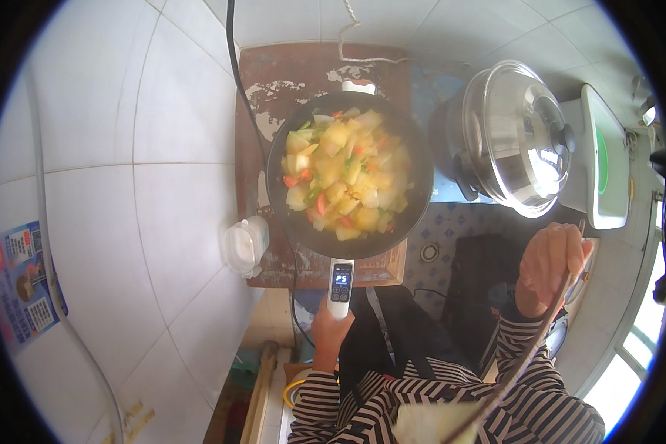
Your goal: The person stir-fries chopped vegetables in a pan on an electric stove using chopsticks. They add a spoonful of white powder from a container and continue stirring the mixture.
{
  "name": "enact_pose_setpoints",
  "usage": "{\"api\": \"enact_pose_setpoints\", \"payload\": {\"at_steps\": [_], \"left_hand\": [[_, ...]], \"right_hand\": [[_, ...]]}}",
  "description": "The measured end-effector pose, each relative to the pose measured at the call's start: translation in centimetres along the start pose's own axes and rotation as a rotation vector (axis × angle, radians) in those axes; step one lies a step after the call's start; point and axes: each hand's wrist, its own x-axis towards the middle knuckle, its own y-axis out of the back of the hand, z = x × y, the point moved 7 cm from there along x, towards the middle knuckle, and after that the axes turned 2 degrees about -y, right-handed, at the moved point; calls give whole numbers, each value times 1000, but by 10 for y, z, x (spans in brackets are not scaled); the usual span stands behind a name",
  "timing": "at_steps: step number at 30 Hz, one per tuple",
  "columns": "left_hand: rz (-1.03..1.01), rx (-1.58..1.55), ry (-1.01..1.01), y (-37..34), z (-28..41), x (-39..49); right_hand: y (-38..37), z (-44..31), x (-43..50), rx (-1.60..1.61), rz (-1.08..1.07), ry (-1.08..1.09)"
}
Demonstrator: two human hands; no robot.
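Note:
Below the dark frying pan (275, 211), my left hand (331, 330) is closed around its white handle (341, 288), which has a small lit display and buttons. Sliced pale vegetables (347, 172) with orange-red and green pieces fill the pan, and light steam hangs over them. At the right, away from the pan, my right hand (553, 266) grips a long thin stick-like utensil (519, 366), perhaps chopsticks. It slants down towards the camera, and a blurred pale piece (435, 423) shows at its near end. Whether that piece is food held by the utensil, I cannot tell.
The pan stands on a worn wooden table (388, 272) against tiled walls. A lidded steel pot (510, 139) is right of it, then a white basin (616, 208) with something green inside. A clear container of white contents (246, 250) is at the left edge. A black cable (243, 89) runs beside the pan.

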Motion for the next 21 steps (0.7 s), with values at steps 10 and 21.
{"api": "enact_pose_setpoints", "payload": {"at_steps": [10,21], "left_hand": [[-25,53,43,1,3,-1],[-45,29,87,3,3,-1]], "right_hand": [[-16,-4,15,136,-66,-18],[-12,-8,16,-24,-147,-4]]}}
